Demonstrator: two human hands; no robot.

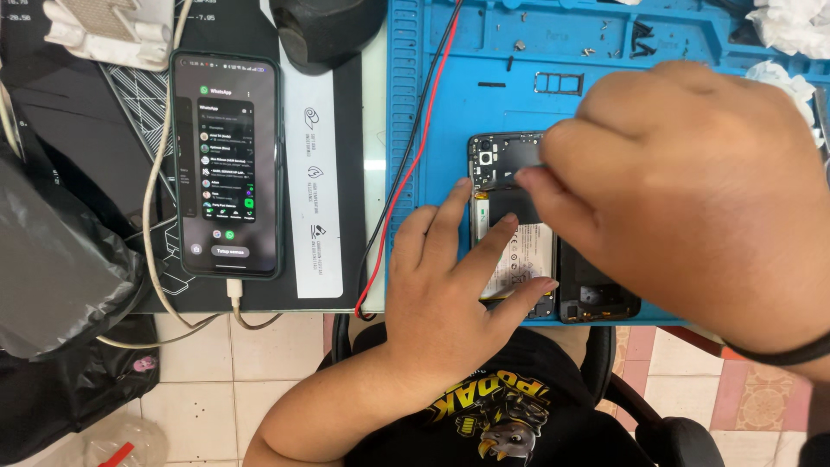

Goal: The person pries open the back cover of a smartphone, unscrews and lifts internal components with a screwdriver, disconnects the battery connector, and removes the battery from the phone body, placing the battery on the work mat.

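An opened phone (510,164) with its back cover off lies on a blue repair mat (450,104); its battery (529,251) and dark inner boards show. My left hand (450,285) rests flat on it, fingers spread over the battery and the phone's left edge. My right hand (692,199) hovers over the phone's upper part with thumb and forefinger pinched together near the camera area; what they pinch is too small to tell. The right side of the phone is hidden under that hand.
A lit phone (227,164) on a white charging cable lies on a dark mat to the left. Red and black wires (415,147) run down the blue mat's left edge. Small screws (640,39) sit in the mat's top trays. Crumpled tissue (791,26) lies top right. A grey bag (52,259) sits far left.
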